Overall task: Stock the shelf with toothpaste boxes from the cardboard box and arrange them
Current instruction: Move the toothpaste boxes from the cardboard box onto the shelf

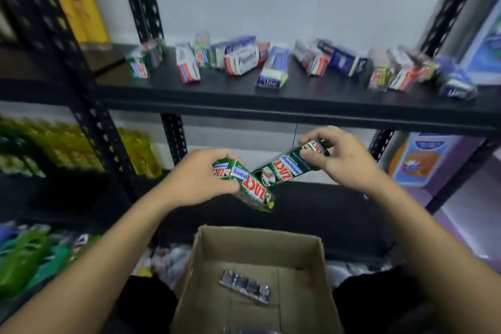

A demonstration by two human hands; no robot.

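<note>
My left hand (198,177) grips a green toothpaste box (252,190), tilted down to the right. My right hand (344,156) holds a second green toothpaste box (284,169) by its far end. Both boxes hang above the open cardboard box (211,274) and just below the black shelf (244,89). One silvery toothpaste box (245,287) lies on the cardboard box's floor. Several toothpaste boxes (241,61) lie scattered at odd angles along the shelf.
Black perforated uprights (95,122) frame the shelf bay. Yellow bottles (78,0) stand upper left, and more yellow bottles (135,152) lower left. Green packs (29,255) sit at bottom left. A blue and orange pack (420,160) stands to the right.
</note>
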